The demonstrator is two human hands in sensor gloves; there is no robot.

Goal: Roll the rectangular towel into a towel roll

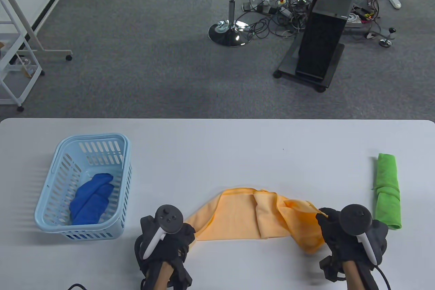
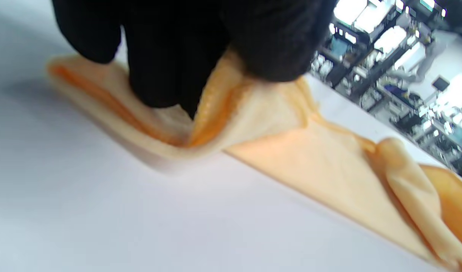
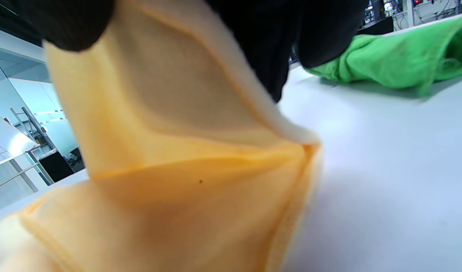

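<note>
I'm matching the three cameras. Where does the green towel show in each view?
Table view: green towel, right side of table.
Left wrist view: not in it.
Right wrist view: upper right, past the right hand.
Shared landmark: orange towel.

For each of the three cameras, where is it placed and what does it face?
Table view: above, looking down at table; both gloved hands show.
Left wrist view: low on the wrist; left hand pinches orange towel.
Right wrist view: low; right hand lifts the towel, green towel behind.
Shared: all three show the orange towel.
</note>
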